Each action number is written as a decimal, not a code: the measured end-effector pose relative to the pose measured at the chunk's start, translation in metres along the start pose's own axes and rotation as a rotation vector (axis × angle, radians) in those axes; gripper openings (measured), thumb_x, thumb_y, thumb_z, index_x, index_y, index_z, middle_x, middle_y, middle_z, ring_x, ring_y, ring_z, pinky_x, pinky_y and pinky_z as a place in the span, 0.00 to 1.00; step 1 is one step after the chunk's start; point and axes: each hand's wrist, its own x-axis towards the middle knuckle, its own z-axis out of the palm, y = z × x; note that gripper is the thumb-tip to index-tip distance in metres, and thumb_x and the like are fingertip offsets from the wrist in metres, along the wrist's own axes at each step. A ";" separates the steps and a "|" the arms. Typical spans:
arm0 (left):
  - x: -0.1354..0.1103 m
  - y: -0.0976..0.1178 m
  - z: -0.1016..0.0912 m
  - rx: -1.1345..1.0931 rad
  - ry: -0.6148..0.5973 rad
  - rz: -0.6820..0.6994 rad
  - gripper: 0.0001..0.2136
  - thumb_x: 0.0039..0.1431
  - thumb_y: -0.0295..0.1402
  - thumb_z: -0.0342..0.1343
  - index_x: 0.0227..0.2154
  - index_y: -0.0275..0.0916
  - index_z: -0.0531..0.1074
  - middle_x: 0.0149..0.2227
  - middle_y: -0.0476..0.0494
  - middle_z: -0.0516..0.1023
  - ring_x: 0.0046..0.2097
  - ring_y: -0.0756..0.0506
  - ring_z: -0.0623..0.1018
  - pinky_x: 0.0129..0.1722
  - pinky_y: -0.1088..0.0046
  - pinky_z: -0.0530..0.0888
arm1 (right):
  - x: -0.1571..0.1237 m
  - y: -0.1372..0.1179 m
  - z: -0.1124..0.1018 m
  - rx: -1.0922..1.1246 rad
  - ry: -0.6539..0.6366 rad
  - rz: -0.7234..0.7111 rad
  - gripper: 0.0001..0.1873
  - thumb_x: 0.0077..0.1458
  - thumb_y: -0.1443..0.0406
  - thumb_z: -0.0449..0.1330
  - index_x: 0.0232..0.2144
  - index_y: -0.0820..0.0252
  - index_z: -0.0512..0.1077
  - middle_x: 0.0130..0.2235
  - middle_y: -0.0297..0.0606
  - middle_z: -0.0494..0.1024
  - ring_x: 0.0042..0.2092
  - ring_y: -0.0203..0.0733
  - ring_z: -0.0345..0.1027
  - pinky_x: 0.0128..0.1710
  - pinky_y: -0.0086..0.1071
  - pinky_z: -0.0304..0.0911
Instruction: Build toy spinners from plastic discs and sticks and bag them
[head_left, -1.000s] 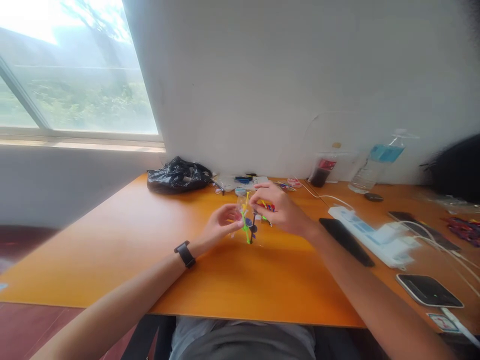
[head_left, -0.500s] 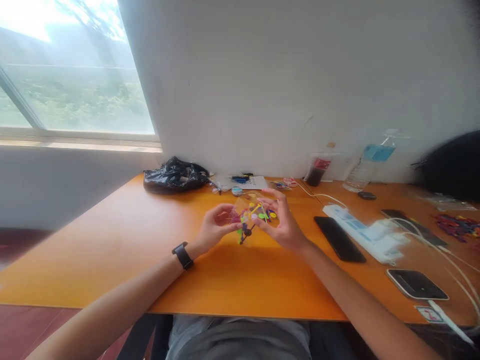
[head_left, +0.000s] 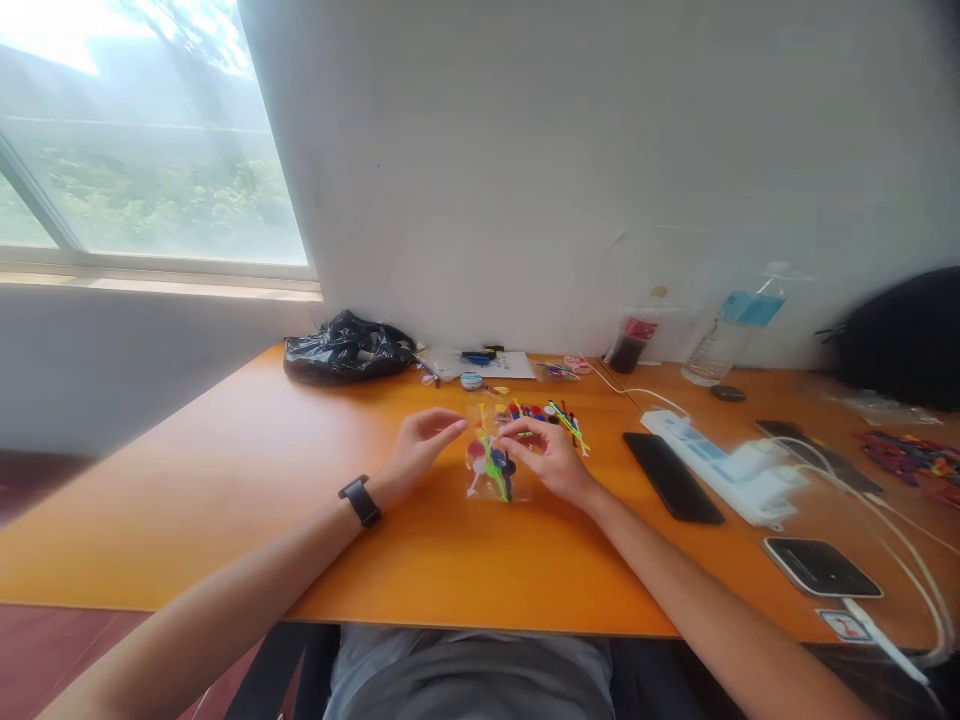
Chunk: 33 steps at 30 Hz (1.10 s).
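A small clear plastic bag (head_left: 491,472) with several coloured sticks and discs inside lies on the orange table (head_left: 225,500) between my hands. My right hand (head_left: 546,458) rests on the bag's right side, fingertips pinched on its upper edge. Just left of the bag is my left hand (head_left: 418,447), a black watch on its wrist, with fingers stretched out toward the bag and nothing in them. A loose pile of coloured sticks and discs (head_left: 546,414) lies on the table just beyond my right hand.
A black plastic bag (head_left: 345,350), papers and pens (head_left: 487,362) lie by the wall. To the right are a black phone (head_left: 671,462), a white power strip (head_left: 720,458) with cables, another phone (head_left: 821,567), a water bottle (head_left: 731,330), a jar (head_left: 634,345) and a dark bag (head_left: 900,340).
Both hands came down from holding the bag in the air; the bag now lies flat on the table. My left hand has let go and its fingers have straightened.
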 end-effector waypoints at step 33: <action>-0.004 0.004 0.000 -0.028 -0.156 0.013 0.20 0.65 0.49 0.61 0.49 0.40 0.79 0.55 0.37 0.81 0.57 0.37 0.78 0.58 0.60 0.73 | 0.002 -0.012 -0.001 -0.027 0.151 -0.130 0.15 0.62 0.51 0.65 0.36 0.56 0.80 0.39 0.41 0.84 0.45 0.48 0.77 0.50 0.42 0.71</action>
